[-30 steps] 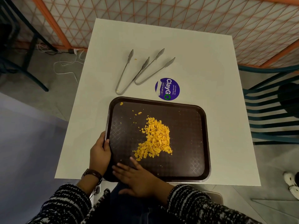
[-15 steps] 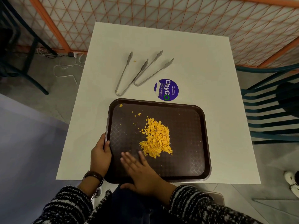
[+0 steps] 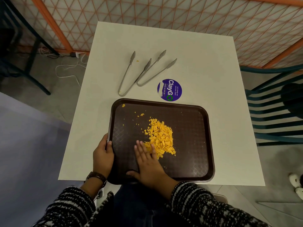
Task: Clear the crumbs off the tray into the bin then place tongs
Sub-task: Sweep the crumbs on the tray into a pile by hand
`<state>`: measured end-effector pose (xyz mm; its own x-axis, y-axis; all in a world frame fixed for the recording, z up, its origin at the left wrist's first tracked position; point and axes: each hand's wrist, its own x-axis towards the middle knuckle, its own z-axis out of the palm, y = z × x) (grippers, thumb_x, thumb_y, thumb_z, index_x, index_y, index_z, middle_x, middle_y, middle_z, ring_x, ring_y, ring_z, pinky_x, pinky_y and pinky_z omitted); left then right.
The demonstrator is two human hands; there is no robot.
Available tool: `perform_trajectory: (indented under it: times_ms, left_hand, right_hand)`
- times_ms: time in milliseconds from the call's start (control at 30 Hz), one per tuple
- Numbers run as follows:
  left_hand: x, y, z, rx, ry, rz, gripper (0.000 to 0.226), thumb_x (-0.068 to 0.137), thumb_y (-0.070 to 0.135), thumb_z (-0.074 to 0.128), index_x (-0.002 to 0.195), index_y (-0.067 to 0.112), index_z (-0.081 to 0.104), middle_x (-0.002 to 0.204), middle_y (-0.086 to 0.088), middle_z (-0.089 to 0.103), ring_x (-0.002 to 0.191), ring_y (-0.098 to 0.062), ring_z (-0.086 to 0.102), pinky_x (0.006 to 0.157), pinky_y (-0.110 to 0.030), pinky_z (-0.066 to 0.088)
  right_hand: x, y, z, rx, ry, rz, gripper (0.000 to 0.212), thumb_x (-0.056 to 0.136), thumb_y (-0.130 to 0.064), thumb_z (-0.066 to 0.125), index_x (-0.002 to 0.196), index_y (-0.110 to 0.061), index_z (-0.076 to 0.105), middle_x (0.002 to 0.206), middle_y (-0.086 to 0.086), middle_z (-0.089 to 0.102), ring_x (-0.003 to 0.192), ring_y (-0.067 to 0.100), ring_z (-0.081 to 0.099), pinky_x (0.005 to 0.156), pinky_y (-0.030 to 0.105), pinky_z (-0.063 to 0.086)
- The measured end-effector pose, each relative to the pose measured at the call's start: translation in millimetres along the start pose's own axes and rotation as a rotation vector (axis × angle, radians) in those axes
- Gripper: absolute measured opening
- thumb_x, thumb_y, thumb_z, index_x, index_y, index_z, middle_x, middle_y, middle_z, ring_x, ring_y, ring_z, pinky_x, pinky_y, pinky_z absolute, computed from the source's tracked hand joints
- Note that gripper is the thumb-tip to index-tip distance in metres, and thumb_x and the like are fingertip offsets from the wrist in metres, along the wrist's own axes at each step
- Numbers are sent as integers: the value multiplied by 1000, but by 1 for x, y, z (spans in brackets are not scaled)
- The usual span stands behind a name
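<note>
Two hands: left point(image 3: 103, 154) on tray rim point(image 3: 211, 145), right point(image 3: 148, 166) (flat) against crumbs point(image 3: 161, 136)

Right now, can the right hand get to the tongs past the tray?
Probably yes. The right hand lies flat on the tray, empty, at the crumbs; the tongs lie on the table just beyond the tray's far rim, with nothing standing between.
</note>
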<state>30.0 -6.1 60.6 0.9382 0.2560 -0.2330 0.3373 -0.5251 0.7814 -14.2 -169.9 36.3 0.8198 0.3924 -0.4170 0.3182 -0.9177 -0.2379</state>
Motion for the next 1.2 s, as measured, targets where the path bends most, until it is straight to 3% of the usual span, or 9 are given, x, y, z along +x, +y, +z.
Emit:
perform_trajectory:
  times_ms: [67,133,300,467,667,800,1000,1100,1200]
  left_hand:
    - [0,-1,0,-1,-6,-4,36,96,13,37,130,15,48,121,-11,61,97,-12,49,88,-25,38]
    - [0,-1,0,-3,-2,-11,36,96,13,37,130,14,48,122,-12,61,98,-12,49,88,-25,38]
    - [-1,2,0,-88,21,-37,35,96,10,38,129,10,49,124,-10,58,104,-12,49,87,-21,35]
    - [-4,1,-2,-142,14,-52,36,96,9,37,130,8,48,125,-11,56,107,-13,49,87,-19,38]
    - [-4,-2,-1,-60,58,-15,35,94,5,41,127,5,50,126,-16,58,104,-12,47,89,-24,37]
    - [-3,-5,0,-67,42,-11,35,95,7,39,128,8,50,125,-14,59,102,-13,49,88,-25,39]
    - [-4,-3,0,-75,45,-19,35,95,10,38,129,8,50,126,-13,58,106,-16,50,91,-26,37]
    - [-3,-4,0,-59,59,-9,34,95,8,39,128,7,51,125,-14,58,104,-16,50,91,-27,38]
    - [0,-9,0,-58,58,-18,34,94,6,41,127,7,51,125,-15,59,110,-24,55,91,-28,38]
  right_hand:
    - [-4,6,2,15,-25,79,94,88,-73,15,144,2,23,155,18,17,145,32,11,113,52,-2]
    - [-3,7,3,-3,3,87,93,88,-72,14,143,2,26,154,19,21,144,31,14,113,52,0]
    - [5,-17,-8,-1,14,-282,86,91,-65,24,148,-3,4,158,12,-1,145,20,-11,109,51,-24]
    - [22,-37,4,-78,32,-408,90,89,-66,29,149,-2,8,158,15,3,146,22,-11,110,57,-17]
    - [44,-21,-25,-90,54,-207,97,85,-74,17,148,-4,-7,156,12,-16,142,21,-24,105,53,-30]
    - [46,-1,-32,-71,53,14,100,78,-78,-1,143,-4,-13,155,13,-17,142,25,-24,107,56,-26]
    - [30,14,-18,-19,56,182,104,76,-80,-6,144,-1,-6,154,17,-13,143,30,-20,111,55,-18]
    - [31,2,-28,25,88,-11,96,82,-76,-1,146,-5,-5,156,12,-10,144,26,-17,109,55,-20]
    - [42,-18,-37,49,30,-281,89,89,-69,19,148,-7,-7,157,8,-14,143,15,-22,109,56,-24]
